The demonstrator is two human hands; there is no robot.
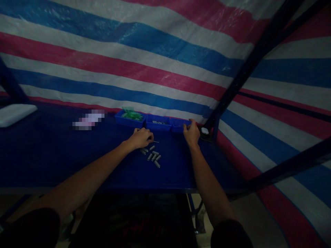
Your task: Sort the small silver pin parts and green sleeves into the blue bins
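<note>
My left hand (141,138) is closed, and a thin metal pin (156,142) sticks out from its fingertips to the right. Just below that hand, several small grey metal cylinders (154,156) lie scattered on the blue table (170,172). My right hand (191,133) is at the right-hand blue bin (177,129), its thumb and forefinger apart over the bin's right end. I make out nothing held in it, though its other fingers are partly hidden. Small metal parts (159,122) lie in the middle blue bin (158,128).
The left blue bin (129,122) holds green pieces (132,114). A small white object (204,131) sits by the frame post (216,127) at right. Farther left are a blurred item (89,120) and a white box-like object (17,113). Striped sheeting (144,69) hangs behind the table.
</note>
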